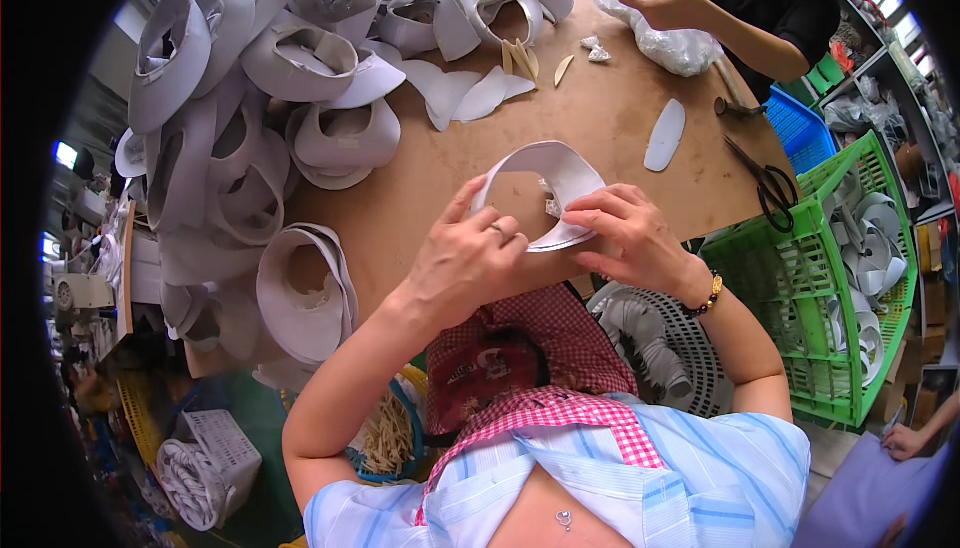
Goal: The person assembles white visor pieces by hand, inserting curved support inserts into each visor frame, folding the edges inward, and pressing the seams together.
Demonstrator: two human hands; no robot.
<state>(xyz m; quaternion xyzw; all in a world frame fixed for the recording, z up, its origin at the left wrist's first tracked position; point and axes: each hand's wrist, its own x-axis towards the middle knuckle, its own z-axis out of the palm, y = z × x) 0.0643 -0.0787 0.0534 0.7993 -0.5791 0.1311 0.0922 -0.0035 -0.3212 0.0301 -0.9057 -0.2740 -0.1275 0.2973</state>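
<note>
A white shoe upper (pixel 570 173), bent into an open ring, is held above the near edge of the table between my hands. My left hand (pixel 468 253) grips its left side, fingers curled, with a ring on one finger. My right hand (pixel 635 233) pinches its right wall between thumb and fingers. Small crumpled white scraps (pixel 550 198) show inside the ring; whether they are attached to the upper I cannot tell. To the left, a few nested white uppers (pixel 305 288) stand at the table's edge.
Many white uppers (pixel 300 58) are heaped at the left. Flat white pieces (pixel 470 93), beige slivers (pixel 563 70) and a sole-shaped piece (pixel 665 135) lie on the brown table (pixel 600 98). Black scissors (pixel 765 183) and a hammer (pixel 738 106) lie right, near a green crate (pixel 800 298). Opposite, a person handles a plastic bag (pixel 675 48).
</note>
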